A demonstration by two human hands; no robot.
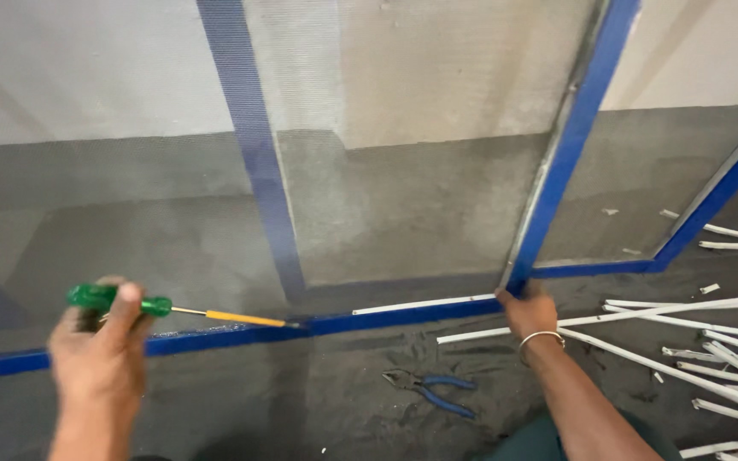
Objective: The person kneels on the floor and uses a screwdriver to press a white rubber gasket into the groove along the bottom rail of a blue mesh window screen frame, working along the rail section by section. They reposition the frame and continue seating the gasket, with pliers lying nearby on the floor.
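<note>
Your left hand (96,350) is closing around the green handle of a screwdriver (172,309), thumb lying along the top of the grip. You are holding the tool almost level, its yellow shank running rightward, and its tip is touching the lower blue bar of the frame (360,318) close to where a faded blue strip comes down to meet it. Your right hand (530,309), with a thin metal bangle (541,338) sitting on the wrist, is gripping the frame at the corner where a blue upright is meeting the lower bar; the fingers are curling over that joint and the arm is reaching in from the lower right.

Between your two arms, a pair of blue-handled pliers (433,389) is lying on the dark grey floor (335,401), jaws pointing left, well apart from either hand. Off to the right, white strips (685,376) are lying scattered across the floor, some long and crossing one another, some short and broken, and one is running just below your right hand. Another white strip (424,303) is resting along the top edge of the lower bar, ending beside your right fingers.

Beyond the bar, grey mesh (386,205) is filling the frame, and the floor and pale wall (70,68) are showing through it. A second blue upright (719,201) is slanting away at the far right.
</note>
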